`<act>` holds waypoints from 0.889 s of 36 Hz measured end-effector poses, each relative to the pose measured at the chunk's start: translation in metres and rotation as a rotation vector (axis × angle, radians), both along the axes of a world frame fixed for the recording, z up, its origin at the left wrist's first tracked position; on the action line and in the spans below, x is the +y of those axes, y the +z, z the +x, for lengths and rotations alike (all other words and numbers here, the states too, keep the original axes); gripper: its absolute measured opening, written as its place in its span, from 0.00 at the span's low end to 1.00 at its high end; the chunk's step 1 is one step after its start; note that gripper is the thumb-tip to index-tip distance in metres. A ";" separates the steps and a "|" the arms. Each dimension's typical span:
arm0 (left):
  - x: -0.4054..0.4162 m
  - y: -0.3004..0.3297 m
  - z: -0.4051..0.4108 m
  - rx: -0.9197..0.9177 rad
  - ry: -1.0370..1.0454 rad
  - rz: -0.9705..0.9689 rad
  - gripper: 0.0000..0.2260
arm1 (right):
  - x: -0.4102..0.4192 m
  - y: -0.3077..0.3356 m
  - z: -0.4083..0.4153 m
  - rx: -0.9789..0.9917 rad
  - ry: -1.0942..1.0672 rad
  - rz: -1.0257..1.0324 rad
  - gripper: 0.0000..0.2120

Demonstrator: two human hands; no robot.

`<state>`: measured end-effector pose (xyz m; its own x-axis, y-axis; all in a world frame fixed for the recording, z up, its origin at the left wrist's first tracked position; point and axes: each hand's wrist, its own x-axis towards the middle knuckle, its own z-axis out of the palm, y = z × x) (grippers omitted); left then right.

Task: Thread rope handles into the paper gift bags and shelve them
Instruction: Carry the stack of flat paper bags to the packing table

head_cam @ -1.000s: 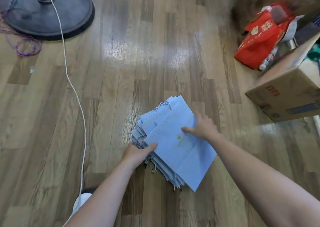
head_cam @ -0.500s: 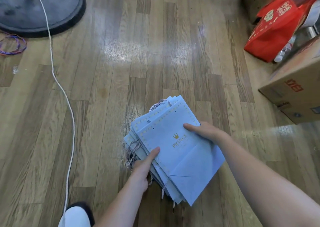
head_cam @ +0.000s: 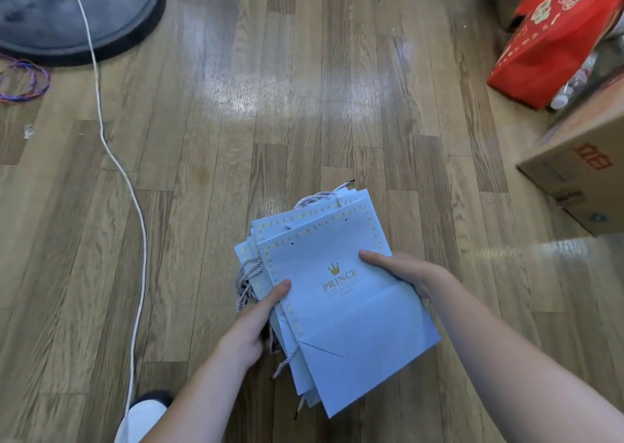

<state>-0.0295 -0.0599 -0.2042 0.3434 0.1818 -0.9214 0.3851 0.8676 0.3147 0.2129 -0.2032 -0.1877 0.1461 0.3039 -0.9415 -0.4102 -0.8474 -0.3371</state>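
Left thumb [head_cam: 280, 289] and right thumb [head_cam: 371, 257] press on top of the stack of bags [head_cam: 337, 307]; other fingers curl underneath, pinching it from both sides. Stack is off the floor [head_cam: 304, 105], well short of the fan base [head_cam: 67, 14]. Rope handles [head_cam: 248, 282] dangle left. Looks like the shelving step; next needs carrying it level so nothing slides.

Floor inventory, counts only

Paper gift bags [head_cam: 341, 311]: 1 stack, near centre, exact qty n/a (edges overlap). Hands: 2. Fan base [head_cam: 77, 14]: 1, far left. White cord [head_cam: 135, 206]: 1. Red bag [head_cam: 553, 34]: 1, far right. Cardboard box [head_cam: 580, 169]: 1, right.
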 end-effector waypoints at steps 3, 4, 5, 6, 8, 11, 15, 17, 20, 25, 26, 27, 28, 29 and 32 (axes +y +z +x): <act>-0.002 0.003 0.003 -0.030 -0.008 0.004 0.22 | -0.003 0.006 0.001 -0.004 -0.026 0.023 0.23; -0.002 0.005 0.005 -0.040 -0.012 0.008 0.23 | -0.004 0.007 0.002 -0.009 -0.037 0.025 0.24; -0.001 0.007 0.008 -0.047 -0.016 0.014 0.22 | -0.006 0.006 0.003 -0.013 -0.055 0.025 0.25; 0.000 0.010 0.011 -0.050 -0.014 0.025 0.21 | -0.008 0.005 0.003 -0.017 -0.073 0.023 0.27; 0.003 0.013 0.017 -0.062 -0.018 0.052 0.20 | -0.011 0.007 0.000 -0.032 -0.111 0.023 0.29; 0.004 0.013 0.019 -0.101 -0.059 0.051 0.25 | -0.013 0.009 -0.004 -0.027 -0.149 0.026 0.27; 0.003 0.016 0.015 -0.119 -0.036 0.062 0.30 | -0.013 0.016 -0.013 -0.049 -0.180 0.029 0.25; 0.007 0.027 0.014 -0.122 -0.037 0.077 0.29 | -0.010 0.025 -0.021 -0.071 -0.211 0.046 0.24; 0.023 0.059 0.013 -0.126 -0.028 0.092 0.24 | 0.000 0.050 -0.031 -0.080 -0.241 0.076 0.22; 0.059 0.139 0.014 -0.124 -0.077 0.153 0.18 | 0.027 0.118 -0.040 -0.093 -0.272 0.146 0.22; 0.066 0.157 0.016 -0.126 -0.076 0.158 0.18 | 0.033 0.135 -0.040 -0.099 -0.274 0.154 0.23; 0.072 0.176 0.017 -0.132 -0.074 0.165 0.19 | 0.038 0.153 -0.040 -0.108 -0.277 0.164 0.23; 0.078 0.194 0.019 -0.141 -0.076 0.184 0.19 | 0.043 0.172 -0.039 -0.117 -0.284 0.174 0.23; 0.083 0.215 0.022 -0.152 -0.077 0.205 0.18 | 0.047 0.192 -0.038 -0.124 -0.288 0.183 0.23; 0.092 0.281 0.031 -0.180 -0.073 0.247 0.13 | 0.058 0.259 -0.033 -0.150 -0.291 0.197 0.24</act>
<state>0.0018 0.0320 0.0773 0.5180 0.3614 -0.7753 0.3627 0.7281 0.5817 0.1796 -0.1455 0.0711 0.3852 0.4026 -0.8304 -0.5577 -0.6153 -0.5570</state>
